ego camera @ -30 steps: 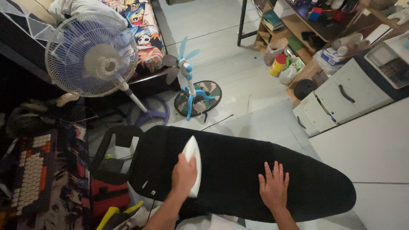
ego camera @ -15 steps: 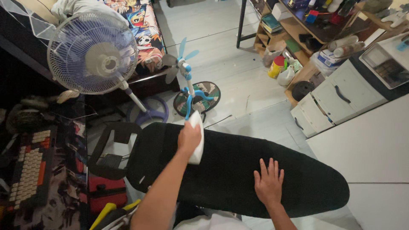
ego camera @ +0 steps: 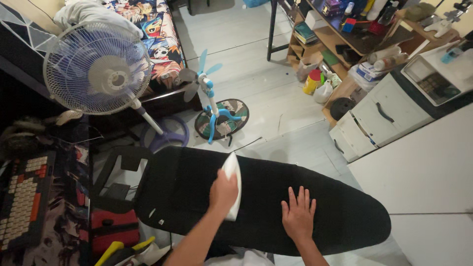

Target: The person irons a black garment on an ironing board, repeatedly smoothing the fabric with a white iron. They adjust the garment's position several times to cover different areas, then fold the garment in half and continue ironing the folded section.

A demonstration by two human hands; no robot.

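Left hand (ego camera: 222, 191) has a closed grip around a white iron (ego camera: 232, 185), which sits flat on the black cloth (ego camera: 266, 202) covering the board, roughly mid-board. Right hand (ego camera: 298, 217) holds nothing, just lies open, palm down, fingers spread on the cloth beside the iron. A fan (ego camera: 96, 69) stands on the floor beyond.

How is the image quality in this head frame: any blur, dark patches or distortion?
Head view: wide-angle bending at the edges; the left side by the keyboard is murky; the black cloth shows no detail; the left hand on the white iron and the flat right hand look sharp.
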